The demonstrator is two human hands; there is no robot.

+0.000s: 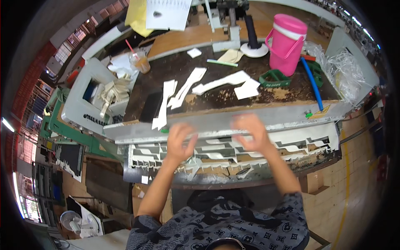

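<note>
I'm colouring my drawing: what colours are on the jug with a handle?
The jug is pink, with a white band, best seen in the head view.

Cut flat pieces (227, 80): plain white, on a dark brown tabletop (216, 100) mottled with tan worn patches. Perforated sheet (323, 133): likewise white. Jug (287, 54): bright pink, banded white below the lid. Slotted plastic holder (273, 79): dark green. Tube (311, 83): vivid blue. Upright cylinder (251, 33): black, on a white round base (254, 51). Drink cup (143, 65): clear, with amber contents and a red straw (130, 46). Shirt (233, 221): dark grey and black, patterned with four-petalled flower motifs. Floor line (346, 179): yellow.
</note>
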